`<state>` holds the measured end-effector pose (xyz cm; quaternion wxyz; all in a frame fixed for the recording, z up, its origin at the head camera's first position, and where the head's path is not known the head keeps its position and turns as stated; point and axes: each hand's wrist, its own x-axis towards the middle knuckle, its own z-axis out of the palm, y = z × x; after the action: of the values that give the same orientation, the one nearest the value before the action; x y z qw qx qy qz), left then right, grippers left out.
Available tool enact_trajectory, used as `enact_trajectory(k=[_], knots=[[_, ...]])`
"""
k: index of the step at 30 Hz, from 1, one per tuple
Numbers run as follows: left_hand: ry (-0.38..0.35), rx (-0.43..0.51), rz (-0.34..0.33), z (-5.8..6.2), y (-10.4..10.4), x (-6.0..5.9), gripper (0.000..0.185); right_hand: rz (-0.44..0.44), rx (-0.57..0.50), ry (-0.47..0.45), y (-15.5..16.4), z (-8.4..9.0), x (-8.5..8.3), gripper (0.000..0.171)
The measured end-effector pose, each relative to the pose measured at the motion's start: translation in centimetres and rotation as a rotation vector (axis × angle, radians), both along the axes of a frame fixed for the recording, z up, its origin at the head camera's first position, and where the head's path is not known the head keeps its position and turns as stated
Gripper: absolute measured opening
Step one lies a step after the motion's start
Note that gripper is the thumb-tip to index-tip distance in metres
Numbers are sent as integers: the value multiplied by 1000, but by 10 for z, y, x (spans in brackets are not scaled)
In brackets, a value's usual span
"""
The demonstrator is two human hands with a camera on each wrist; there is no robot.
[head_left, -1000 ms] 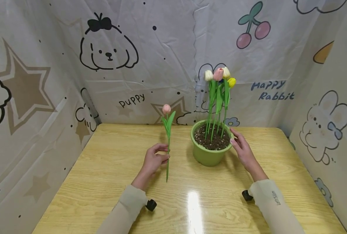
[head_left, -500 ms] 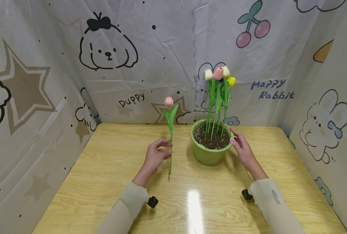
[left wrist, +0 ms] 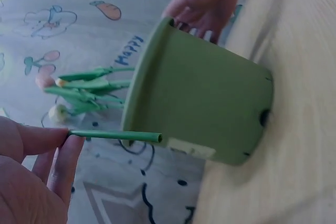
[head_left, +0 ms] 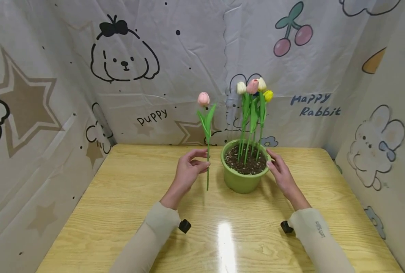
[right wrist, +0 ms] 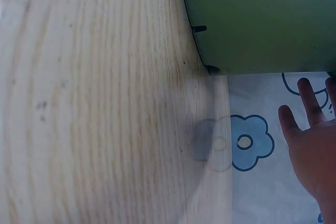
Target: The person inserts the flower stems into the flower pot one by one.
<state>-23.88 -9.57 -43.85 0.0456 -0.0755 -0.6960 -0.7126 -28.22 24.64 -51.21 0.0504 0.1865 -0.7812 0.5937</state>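
My left hand (head_left: 191,168) pinches the green stem of a pink tulip (head_left: 204,99) and holds it upright above the table, just left of the green pot (head_left: 242,181). The left wrist view shows the stem end (left wrist: 115,136) sticking out from my fingers (left wrist: 65,158) beside the pot (left wrist: 205,111). Several tulips (head_left: 252,88) stand in the pot's soil (head_left: 246,163). My right hand (head_left: 278,169) rests with straight fingers against the pot's right rim. The right wrist view has the pot wall (right wrist: 262,19) and my fingers (right wrist: 310,129).
The wooden table (head_left: 137,212) is boxed in by cartoon-printed sheets (head_left: 147,68) on the left, back and right. A light glare (head_left: 226,239) lies on the table near the front edge.
My left hand has lifted the pink tulip up and rightward, closer to the pot. My right hand has stayed at the pot's rim.
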Motion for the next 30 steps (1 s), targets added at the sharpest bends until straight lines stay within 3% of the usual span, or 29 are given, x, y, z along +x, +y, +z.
enact_trajectory(k=[12,18,30], knots=[[106,55,-58,29,40,-12,39,-9,11,6,0,-1,-1,53],[187,67,-78,36,60,-21,38,-11,18,14,0,-1,-1,53],[263,101,-86,46,92,-37,37,-5,8,3,0,1,1,54]])
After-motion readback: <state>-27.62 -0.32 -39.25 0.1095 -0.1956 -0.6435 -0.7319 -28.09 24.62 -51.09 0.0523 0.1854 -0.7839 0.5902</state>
